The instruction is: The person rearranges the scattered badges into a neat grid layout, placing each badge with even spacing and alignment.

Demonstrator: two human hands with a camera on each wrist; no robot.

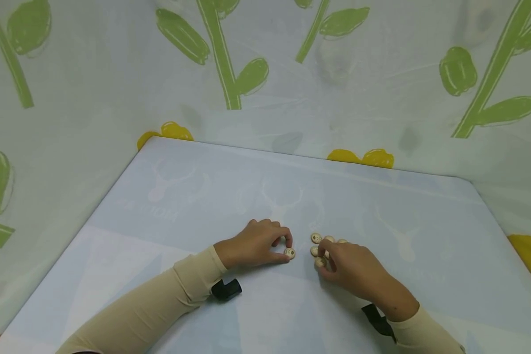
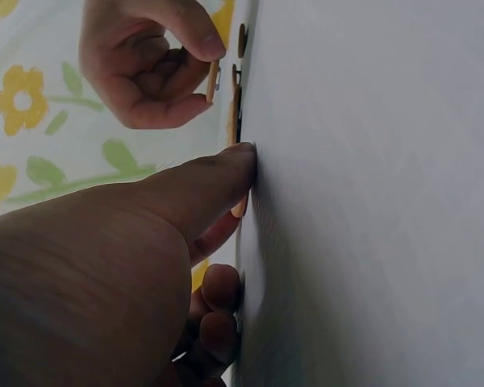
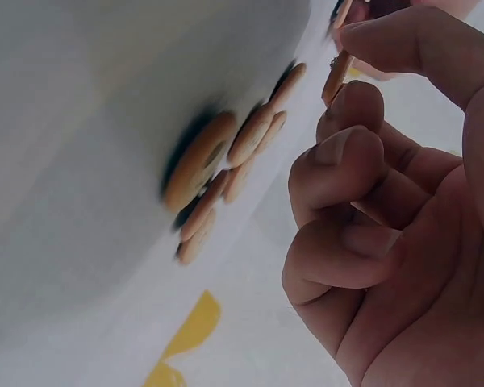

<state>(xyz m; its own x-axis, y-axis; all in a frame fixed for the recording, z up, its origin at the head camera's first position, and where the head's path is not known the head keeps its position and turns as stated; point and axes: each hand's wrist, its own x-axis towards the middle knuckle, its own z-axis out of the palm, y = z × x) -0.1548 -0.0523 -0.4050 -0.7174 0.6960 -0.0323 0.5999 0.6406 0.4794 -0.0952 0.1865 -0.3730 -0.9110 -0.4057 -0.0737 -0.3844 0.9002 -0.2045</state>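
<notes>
In the head view, my left hand (image 1: 257, 244) holds a small round wooden disc (image 1: 289, 253) with dark marks at the tabletop, thumb and index finger at its edges. My right hand (image 1: 356, 268) pinches another marked wooden disc (image 1: 320, 261) by its edge. The left wrist view shows this disc (image 2: 214, 81) raised off the surface. Several similar discs (image 1: 316, 238) lie grouped flat beside and partly beneath my right hand, some hidden by its fingers. From the right wrist, the grouped discs (image 3: 200, 161) appear close together, while the other right fingers curl into the palm.
The table (image 1: 168, 216) has a pale blue-white cover with faint deer-head prints. Behind it hangs a white cloth (image 1: 128, 64) with green leaf and yellow flower patterns. Dark wrist mounts (image 1: 226, 290) sit under both sleeves, close to the tabletop.
</notes>
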